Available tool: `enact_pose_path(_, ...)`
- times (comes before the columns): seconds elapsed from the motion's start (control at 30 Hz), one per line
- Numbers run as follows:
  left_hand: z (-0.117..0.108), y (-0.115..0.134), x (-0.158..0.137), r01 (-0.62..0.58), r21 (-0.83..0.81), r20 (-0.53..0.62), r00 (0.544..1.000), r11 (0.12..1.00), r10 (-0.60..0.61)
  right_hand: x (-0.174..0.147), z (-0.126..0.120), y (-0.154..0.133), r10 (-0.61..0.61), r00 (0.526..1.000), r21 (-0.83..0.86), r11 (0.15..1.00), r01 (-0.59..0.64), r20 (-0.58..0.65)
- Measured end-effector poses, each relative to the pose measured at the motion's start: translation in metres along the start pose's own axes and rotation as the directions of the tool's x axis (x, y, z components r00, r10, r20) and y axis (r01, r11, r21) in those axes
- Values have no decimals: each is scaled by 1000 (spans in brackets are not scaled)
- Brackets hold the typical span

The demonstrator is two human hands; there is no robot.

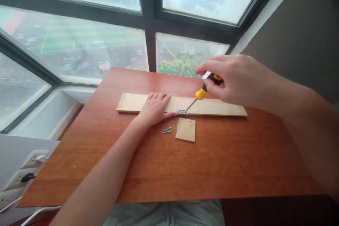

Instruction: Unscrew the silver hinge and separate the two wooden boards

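A long pale wooden board (219, 107) lies across the table. At its near edge sits a small metal hinge-like fitting (182, 112). My left hand (156, 107) rests flat on the board, fingers on its top and the thumb reaching toward the fitting. Above and to the right, my right hand (227, 77) is closed around the black and yellow handle of a screwdriver (201, 93). The screwdriver slants down to the left, its tip at the right end of the fitting. Nearer me lie a few screws (166, 130) and a small square wooden piece (185, 130) with two holes.
The reddish-brown wooden table (212, 169) stands against large windows with a dark window frame (150, 17). Wall sockets (23, 176) with a black plug and a white cable (39, 212) are at the lower left. A grey wall (299, 35) rises on the right.
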State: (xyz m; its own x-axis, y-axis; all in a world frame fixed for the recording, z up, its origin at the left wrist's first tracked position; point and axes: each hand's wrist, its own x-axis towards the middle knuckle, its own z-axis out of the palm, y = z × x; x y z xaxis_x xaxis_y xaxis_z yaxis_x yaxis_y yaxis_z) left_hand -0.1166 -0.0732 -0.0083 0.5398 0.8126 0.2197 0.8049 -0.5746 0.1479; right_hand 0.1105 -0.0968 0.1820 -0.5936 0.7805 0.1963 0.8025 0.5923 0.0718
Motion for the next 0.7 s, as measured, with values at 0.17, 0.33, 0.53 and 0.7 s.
enact_pose_path(0.17,0,-1,0,-7,11,5,1000,1000,7,-4,-4,1,-48,998,60,997,46,35)
enact_pose_path(0.33,0,-1,0,-7,7,1,1000,1000,7,-1,2,-7,124,992,-38,992,-124,-10)
enact_pose_path(0.53,1,0,0,2,-7,-6,1000,1000,-2,4,7,-6,228,971,-140,961,-237,-78)
enact_pose_path(0.7,2,0,0,5,-2,-13,1000,1000,-5,0,-4,-3,15,1000,75,997,-16,21)
